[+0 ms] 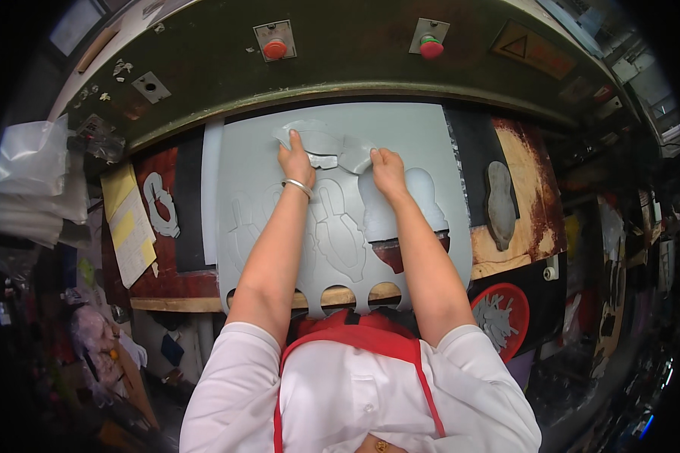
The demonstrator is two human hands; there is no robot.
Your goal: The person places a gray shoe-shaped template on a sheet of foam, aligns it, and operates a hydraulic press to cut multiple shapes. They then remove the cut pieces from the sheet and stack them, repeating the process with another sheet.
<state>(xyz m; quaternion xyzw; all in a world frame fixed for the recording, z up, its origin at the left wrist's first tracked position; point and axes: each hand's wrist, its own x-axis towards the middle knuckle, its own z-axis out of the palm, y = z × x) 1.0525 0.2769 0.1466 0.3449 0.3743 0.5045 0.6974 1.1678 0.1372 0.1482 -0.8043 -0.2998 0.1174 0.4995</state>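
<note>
Left hand pinching a grey cut-out piece lifted off the grey sheet. Right hand just beside, fingers pressed flat on another loose piece. Red buttons beyond both hands.

1. Cutting bench: worn wooden bed under the green press head, spanning beneath and to both sides of the left hand and right hand.
2. Grey sheet: lies flat on the bench directly under both hands, with shoe-part outlines cut through it and round holes along its near edge.
3. Loose grey cut pieces: on the sheet, between and just beyond the fingertips.
4. Grey sole-shaped piece: on the bench, well to the right of the right hand.
5. White outline piece: on the bench, well to the left of the left hand.
</note>
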